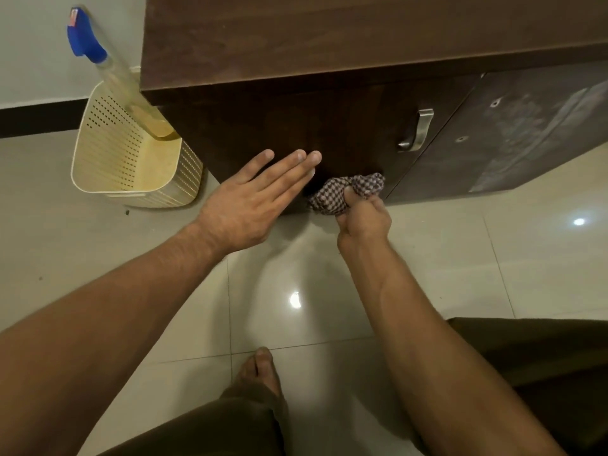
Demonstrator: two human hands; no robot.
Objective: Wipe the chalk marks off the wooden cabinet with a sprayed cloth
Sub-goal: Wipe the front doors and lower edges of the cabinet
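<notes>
A dark wooden cabinet (329, 126) fills the upper middle of the head view, seen from above. My right hand (363, 222) grips a bunched checked cloth (342, 194) and presses it against the bottom edge of the left cabinet door. My left hand (253, 199) is spread flat with its fingers apart, fingertips at the door just left of the cloth. No chalk marks are visible on the dark door. A spray bottle (108, 70) with a blue trigger head stands tilted in a cream basket.
The cream perforated basket (98, 166) sits on the floor against the cabinet's left side. A metal handle (419, 130) is on the door. The right-hand door (533, 133) looks scuffed and grey. Glossy tiled floor (460, 258) lies below; my bare foot (260, 366) and trouser legs are near.
</notes>
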